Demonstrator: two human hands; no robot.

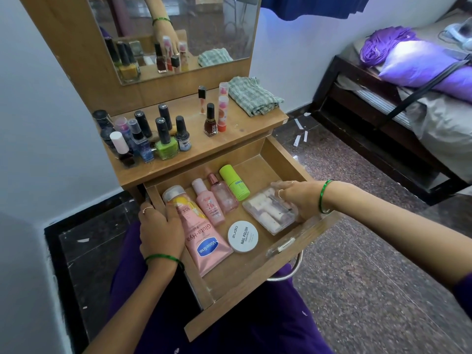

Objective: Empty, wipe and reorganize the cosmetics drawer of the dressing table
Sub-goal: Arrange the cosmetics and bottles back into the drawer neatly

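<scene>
Clear case (pixel 270 212) in right hand (pixel 301 200)

I see a pink Vaseline tube (pixel 204 241), a lime-green bottle (pixel 234 183), a green-checked cloth (pixel 252 95), and a speckled floor (pixel 370 290).

Matt wooden drawer (pixel 255 284), clear glossy plastic case (pixel 268 213), woven cloth (pixel 252 97).

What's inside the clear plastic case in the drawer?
The clear plastic case shows several small white, tube-like items lying side by side. The right hand covers its far end, so anything there stays hidden.
</scene>
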